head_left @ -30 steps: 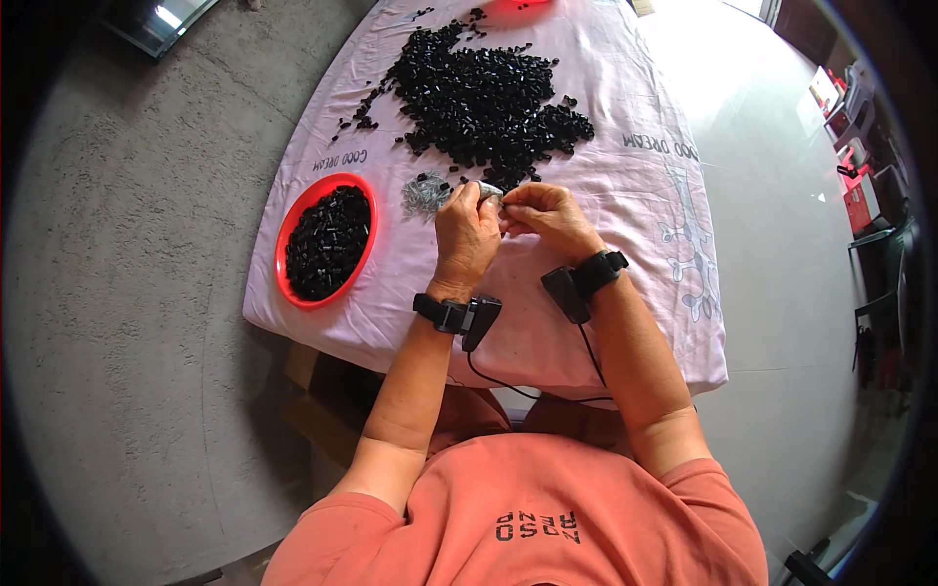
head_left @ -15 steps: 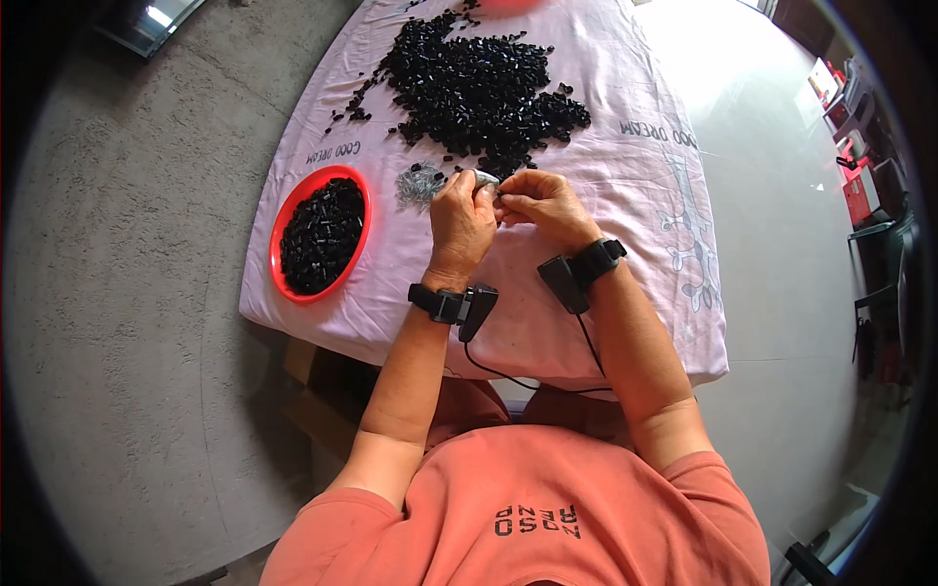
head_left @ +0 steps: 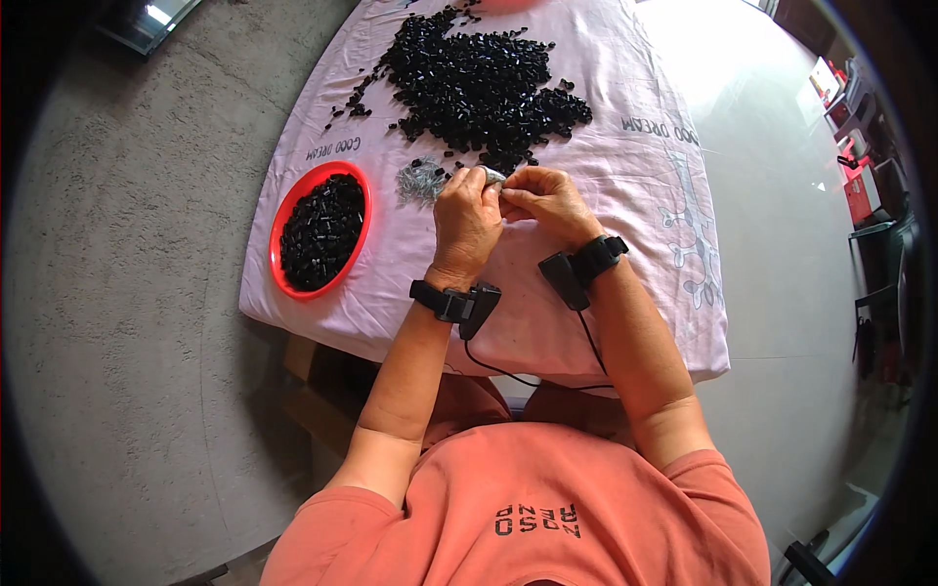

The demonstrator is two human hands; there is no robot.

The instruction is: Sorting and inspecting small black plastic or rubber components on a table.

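My left hand and my right hand meet above the cloth, just in front of the heap of small black plastic pieces. Both are closed, with fingers and thumbs pinched together. A small pale grey thing shows at the left fingertips; whether it is held or wrapped on a finger I cannot tell. What the right fingers pinch is too small and hidden to name. Beside my left hand lies a little pile of thin silvery metal pieces, with a few black pieces around it.
A red oval basin full of black pieces stands at the left on the pink printed cloth. Part of another red container shows at the far edge. Black devices with cables are strapped to both wrists.
Both hands stay nearly in place, the left shifting slightly right and the fingertips drawing closer together. A dark bit seen between the fingertips before is now hidden.
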